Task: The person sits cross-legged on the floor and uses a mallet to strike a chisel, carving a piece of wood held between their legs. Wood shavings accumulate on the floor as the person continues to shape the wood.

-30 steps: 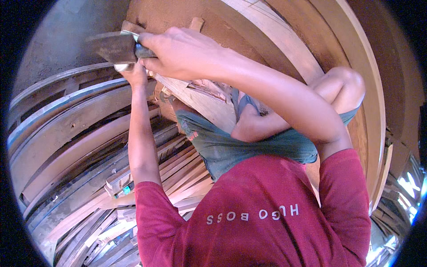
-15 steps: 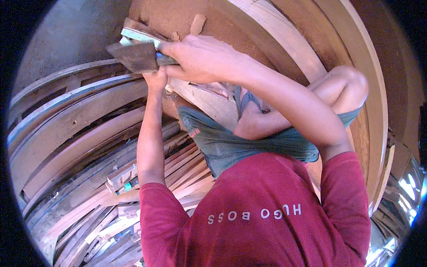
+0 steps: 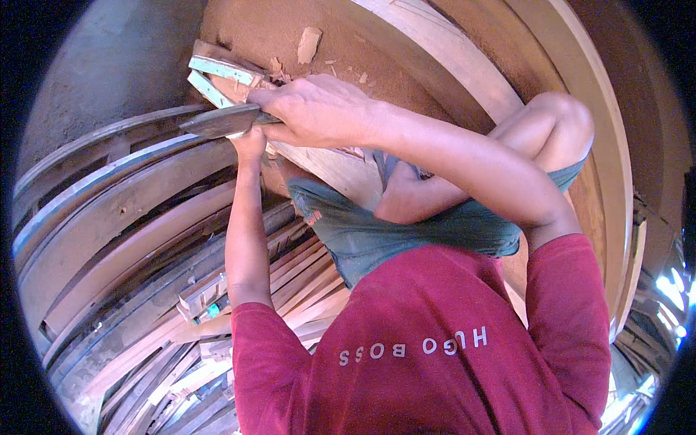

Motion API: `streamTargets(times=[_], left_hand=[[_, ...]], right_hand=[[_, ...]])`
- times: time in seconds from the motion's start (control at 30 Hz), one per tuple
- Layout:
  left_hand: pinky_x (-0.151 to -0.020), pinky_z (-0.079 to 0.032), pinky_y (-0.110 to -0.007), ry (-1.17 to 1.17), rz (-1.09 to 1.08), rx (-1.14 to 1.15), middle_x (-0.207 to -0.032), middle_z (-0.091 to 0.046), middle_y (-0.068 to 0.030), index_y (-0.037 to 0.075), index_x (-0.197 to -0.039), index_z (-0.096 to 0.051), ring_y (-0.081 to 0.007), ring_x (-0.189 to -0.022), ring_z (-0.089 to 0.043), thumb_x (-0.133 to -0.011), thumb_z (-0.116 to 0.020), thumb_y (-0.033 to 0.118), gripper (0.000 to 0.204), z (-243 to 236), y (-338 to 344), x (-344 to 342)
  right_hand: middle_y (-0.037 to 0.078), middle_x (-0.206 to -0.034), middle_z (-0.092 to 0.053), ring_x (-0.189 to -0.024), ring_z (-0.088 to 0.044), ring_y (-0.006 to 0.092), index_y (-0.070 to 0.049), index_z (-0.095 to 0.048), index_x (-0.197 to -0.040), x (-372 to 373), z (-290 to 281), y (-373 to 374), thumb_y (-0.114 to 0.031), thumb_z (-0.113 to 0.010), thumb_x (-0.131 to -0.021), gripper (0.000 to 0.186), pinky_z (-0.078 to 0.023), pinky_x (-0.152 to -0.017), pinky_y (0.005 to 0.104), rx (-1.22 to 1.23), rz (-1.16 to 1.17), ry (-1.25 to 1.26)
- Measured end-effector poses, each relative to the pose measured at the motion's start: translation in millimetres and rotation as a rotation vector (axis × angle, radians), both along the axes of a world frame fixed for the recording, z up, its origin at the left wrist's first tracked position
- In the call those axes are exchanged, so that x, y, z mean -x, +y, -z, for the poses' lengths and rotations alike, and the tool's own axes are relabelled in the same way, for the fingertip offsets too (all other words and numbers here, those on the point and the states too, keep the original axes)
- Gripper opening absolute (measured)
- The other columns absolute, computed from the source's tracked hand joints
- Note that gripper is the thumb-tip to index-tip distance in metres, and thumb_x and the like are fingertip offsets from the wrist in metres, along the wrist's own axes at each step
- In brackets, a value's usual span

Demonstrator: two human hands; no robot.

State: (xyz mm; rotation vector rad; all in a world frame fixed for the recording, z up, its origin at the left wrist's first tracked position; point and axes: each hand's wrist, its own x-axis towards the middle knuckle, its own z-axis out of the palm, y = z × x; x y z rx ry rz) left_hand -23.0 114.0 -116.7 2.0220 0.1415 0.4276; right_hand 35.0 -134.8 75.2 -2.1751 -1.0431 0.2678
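Note:
A tool with a broad, dark, cleaver-like blade (image 3: 219, 122) is gripped by its handle in my right hand (image 3: 312, 109). The blade points left and shows nearly edge-on. Right below it, my left hand (image 3: 251, 143) reaches up against the wood being worked; its fingers are hidden by the blade and my right hand. Past the blade lies a wooden piece with pale green edges (image 3: 223, 69), its upper face rough and chipped. A pale, smooth board (image 3: 333, 170) slants from beneath my right hand down to my lap.
Wood chips (image 3: 309, 45) lie on the brown ground beyond my hands. Long curved planks (image 3: 145, 163) are stacked on the left, above a heap of thin wooden strips (image 3: 156, 377). A long pale beam (image 3: 464, 61) runs behind my bent knee (image 3: 565, 119) on the right.
The blade has turned from showing its broad face to nearly edge-on, and my right hand has dropped slightly. More of the chipped green-edged wood shows now.

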Motion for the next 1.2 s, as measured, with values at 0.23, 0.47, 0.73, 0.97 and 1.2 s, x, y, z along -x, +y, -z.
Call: streamTargets(times=[0.23,0.47,0.73,0.97,1.2], left_hand=[[-0.066,-0.050,-0.033,-0.015,-0.281,0.215,-0.090,-0.060,-0.0066,0.001,-0.094,-0.057,-0.0192,-0.075,-0.057,-0.080,-0.063,0.005,0.016,-34.8,-32.4,-1.7],[-0.050,-0.041,-0.026,0.045,-0.104,0.329,-0.067,-0.054,-0.0021,0.004,-0.076,-0.053,-0.0107,-0.054,-0.050,-0.078,-0.061,0.000,0.009,-87.4,-47.9,-26.3],[-0.092,-0.045,-0.038,-0.017,0.030,0.066,-0.100,-0.066,-0.0081,-0.001,-0.107,-0.060,-0.0223,-0.096,-0.060,-0.079,-0.066,0.008,0.030,-27.6,-30.8,-5.5],[-0.073,-0.045,-0.042,-0.050,0.034,-0.312,-0.079,-0.058,-0.0139,0.002,-0.086,-0.055,-0.0329,-0.076,-0.056,-0.078,-0.058,0.011,0.012,-9.2,-24.5,1.7],[-0.047,-0.034,-0.025,-0.175,-0.067,0.682,-0.064,-0.045,-0.0021,0.007,-0.078,-0.042,-0.0100,-0.054,-0.041,-0.084,-0.056,-0.002,0.017,-129.0,-66.4,-5.6]], right_hand=[[0.021,-0.077,-0.066,-0.074,-0.065,0.0406,-0.007,-0.055,-0.105,-3.8,-5.9,-15.1,-0.030,-0.058,-0.088,0.029,-0.052,-0.067,0.0512,0.067,0.024,0.126],[0.025,-0.079,-0.065,-0.078,-0.064,0.0440,-0.004,-0.057,-0.105,-9.6,-6.2,-35.8,-0.036,-0.061,-0.086,0.037,-0.052,-0.070,0.0541,-0.103,0.204,0.231],[0.024,-0.072,-0.063,-0.070,-0.063,0.0440,-0.004,-0.057,-0.103,0.8,-11.1,-22.4,-0.031,-0.061,-0.087,0.032,-0.052,-0.064,0.0525,-0.075,0.104,0.091],[0.023,-0.080,-0.065,-0.076,-0.064,0.0414,-0.007,-0.056,-0.107,15.9,2.4,-26.6,-0.030,-0.059,-0.088,0.030,-0.052,-0.065,0.0510,-0.040,0.023,0.123],[0.029,-0.094,-0.065,-0.086,-0.065,0.0436,0.004,-0.054,-0.117,13.0,5.6,-63.1,-0.035,-0.060,-0.087,0.050,-0.052,-0.076,0.0497,-0.132,0.237,0.525]])
